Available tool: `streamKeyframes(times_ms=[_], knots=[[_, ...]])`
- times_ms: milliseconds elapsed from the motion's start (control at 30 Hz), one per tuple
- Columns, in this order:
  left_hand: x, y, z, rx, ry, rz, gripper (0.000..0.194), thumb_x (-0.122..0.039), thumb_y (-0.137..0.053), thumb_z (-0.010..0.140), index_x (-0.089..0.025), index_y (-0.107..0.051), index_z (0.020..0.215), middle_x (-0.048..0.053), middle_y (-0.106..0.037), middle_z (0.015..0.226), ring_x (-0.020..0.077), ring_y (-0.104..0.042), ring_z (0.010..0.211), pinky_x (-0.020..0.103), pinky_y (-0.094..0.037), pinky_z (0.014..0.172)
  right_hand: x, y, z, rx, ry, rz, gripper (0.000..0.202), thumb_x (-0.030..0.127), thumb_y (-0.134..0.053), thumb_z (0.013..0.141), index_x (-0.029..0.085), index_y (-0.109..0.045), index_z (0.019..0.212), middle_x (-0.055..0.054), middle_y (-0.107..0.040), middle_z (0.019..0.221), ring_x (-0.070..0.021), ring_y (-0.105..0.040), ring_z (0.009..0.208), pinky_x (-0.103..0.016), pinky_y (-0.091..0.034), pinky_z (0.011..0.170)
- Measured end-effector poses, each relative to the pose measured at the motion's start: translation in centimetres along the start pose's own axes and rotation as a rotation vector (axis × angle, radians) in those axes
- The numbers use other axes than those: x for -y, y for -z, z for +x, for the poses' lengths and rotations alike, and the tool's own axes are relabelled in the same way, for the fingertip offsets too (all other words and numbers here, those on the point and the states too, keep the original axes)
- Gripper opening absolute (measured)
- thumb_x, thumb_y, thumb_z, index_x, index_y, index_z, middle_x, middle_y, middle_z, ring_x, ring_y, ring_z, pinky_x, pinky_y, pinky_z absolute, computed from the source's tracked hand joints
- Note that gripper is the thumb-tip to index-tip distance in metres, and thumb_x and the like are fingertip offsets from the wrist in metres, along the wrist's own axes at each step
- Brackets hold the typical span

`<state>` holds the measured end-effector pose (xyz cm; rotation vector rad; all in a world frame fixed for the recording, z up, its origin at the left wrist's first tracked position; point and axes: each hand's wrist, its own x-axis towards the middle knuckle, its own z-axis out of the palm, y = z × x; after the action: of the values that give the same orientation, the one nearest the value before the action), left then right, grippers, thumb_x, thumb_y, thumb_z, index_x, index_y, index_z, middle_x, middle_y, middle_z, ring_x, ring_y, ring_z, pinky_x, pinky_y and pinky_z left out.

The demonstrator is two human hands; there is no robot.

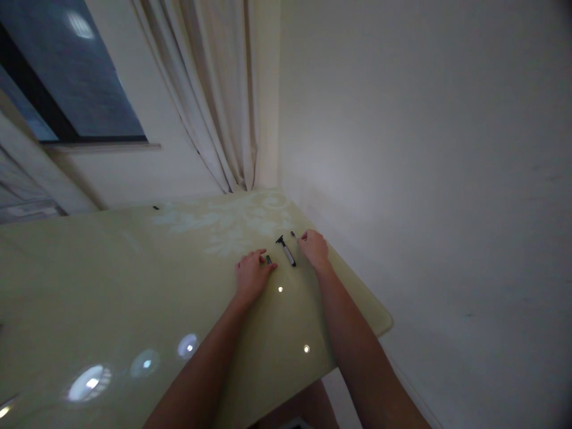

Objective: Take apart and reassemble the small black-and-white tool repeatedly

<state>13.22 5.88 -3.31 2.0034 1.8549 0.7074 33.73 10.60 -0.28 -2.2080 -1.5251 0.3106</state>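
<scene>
A razor (287, 252) with a black head and a grey and black handle lies on the pale green table (187, 286), between my two hands. My left hand (252, 274) rests left of it, thumb and fingers apart around a small dark object (269, 260); whether the fingertips grip it is hard to tell. On the razor's other side, my right hand (314, 247) has its fingers pinched together. A small dark-tipped item (293, 234) sticks out from those fingertips, too small to name.
A small black piece (156, 208) lies near the table's far edge. Curtains (223, 89) hang behind the far corner, a window (84, 71) is at the upper left, and a plain wall (402, 149) runs along the right side. Lamp reflections show on the glossy tabletop.
</scene>
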Motion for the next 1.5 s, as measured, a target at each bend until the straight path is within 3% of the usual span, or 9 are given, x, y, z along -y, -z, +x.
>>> streamKeyframes(times_ms=[233, 367, 500, 600, 733, 933, 1067, 1300, 1500], knots=[[0.4, -0.3, 0.8, 0.013, -0.003, -0.007, 0.035, -0.04, -0.071, 0.09, -0.024, -0.076, 0.12, 0.011, -0.074, 0.115, 0.032, -0.064, 0.114, 0.044, -0.045, 0.098, 2.0, 0.4, -1.4, -0.032, 0.121, -0.006, 0.02, 0.034, -0.061, 0.098, 0.021, -0.076, 0.102, -0.01, -0.078, 0.107, -0.0239, -0.071, 0.099, -0.029, -0.049, 0.078], [2.6, 1.8, 1.2, 0.086, -0.088, -0.056, 0.033, -0.039, -0.072, 0.087, -0.022, -0.078, 0.115, 0.009, -0.073, 0.115, 0.0225, -0.07, 0.096, 0.034, -0.052, 0.089, 3.2, -0.5, -2.4, -0.008, 0.231, -0.091, 0.023, 0.037, -0.06, 0.1, 0.019, -0.074, 0.104, -0.013, -0.076, 0.108, -0.025, -0.07, 0.1, -0.03, -0.048, 0.079], [9.3, 7.1, 0.2, 0.058, -0.081, -0.033, 0.037, -0.041, -0.068, 0.084, -0.019, -0.078, 0.112, 0.012, -0.073, 0.11, 0.0253, -0.07, 0.092, 0.037, -0.055, 0.086, 3.0, -1.7, -2.7, 0.007, 0.29, -0.133, 0.025, 0.035, -0.063, 0.098, 0.017, -0.071, 0.113, -0.016, -0.073, 0.115, -0.0272, -0.07, 0.101, -0.032, -0.048, 0.078], [15.5, 10.7, -1.3, -0.093, 0.02, 0.148, 0.043, -0.048, -0.061, 0.086, -0.02, -0.077, 0.114, 0.013, -0.073, 0.114, 0.0308, -0.068, 0.104, 0.042, -0.052, 0.094, 2.5, -2.3, -2.4, 0.043, 0.313, -0.105, 0.017, 0.023, -0.063, 0.096, 0.016, -0.072, 0.109, -0.017, -0.074, 0.112, -0.0271, -0.071, 0.098, -0.032, -0.047, 0.077], [20.4, 12.3, -2.4, -0.136, 0.16, 0.148, 0.054, -0.06, -0.055, 0.087, -0.02, -0.076, 0.116, 0.012, -0.074, 0.112, 0.0278, -0.069, 0.095, 0.039, -0.053, 0.089, 2.5, -2.7, -2.3, 0.068, 0.366, -0.066, 0.011, 0.018, -0.065, 0.092, 0.016, -0.074, 0.099, -0.013, -0.076, 0.099, -0.0244, -0.07, 0.093, -0.03, -0.045, 0.076], [20.4, 12.0, -1.4, -0.049, 0.114, 0.037, 0.054, -0.055, -0.062, 0.08, -0.019, -0.076, 0.117, 0.011, -0.073, 0.11, 0.0257, -0.069, 0.088, 0.035, -0.054, 0.082, 5.7, -4.0, -4.6, 0.104, 0.516, 0.112, 0.009, 0.018, -0.069, 0.09, 0.017, -0.072, 0.098, -0.005, -0.075, 0.093, -0.016, -0.066, 0.081, -0.025, -0.042, 0.072], [20.2, 12.4, -1.0, -0.01, 0.109, -0.013, 0.047, -0.046, -0.065, 0.078, -0.018, -0.077, 0.113, 0.011, -0.074, 0.104, 0.0244, -0.07, 0.086, 0.033, -0.054, 0.081, 10.6, -6.1, -6.8, 0.176, 0.623, 0.183, 0.009, 0.019, -0.072, 0.087, 0.017, -0.072, 0.096, -0.005, -0.075, 0.091, -0.0168, -0.065, 0.082, -0.025, -0.042, 0.073], [20.3, 12.9, -1.4, -0.019, 0.172, 0.003, 0.044, -0.045, -0.068, 0.08, -0.023, -0.078, 0.117, 0.009, -0.078, 0.106, 0.0261, -0.072, 0.094, 0.032, -0.054, 0.081, 18.8, -11.0, -10.2, 0.234, 0.553, 0.14, 0.015, 0.027, -0.069, 0.09, 0.02, -0.072, 0.102, -0.007, -0.076, 0.099, -0.0209, -0.067, 0.089, -0.028, -0.043, 0.073], [20.2, 12.9, -1.6, -0.022, 0.212, 0.022, 0.04, -0.047, -0.07, 0.081, -0.027, -0.078, 0.115, 0.008, -0.08, 0.108, 0.0281, -0.073, 0.101, 0.033, -0.054, 0.081, 18.1, -10.9, -9.7, 0.229, 0.513, 0.168, 0.032, 0.048, -0.074, 0.091, 0.018, -0.072, 0.104, -0.01, -0.075, 0.101, -0.0221, -0.067, 0.092, -0.029, -0.045, 0.076]])
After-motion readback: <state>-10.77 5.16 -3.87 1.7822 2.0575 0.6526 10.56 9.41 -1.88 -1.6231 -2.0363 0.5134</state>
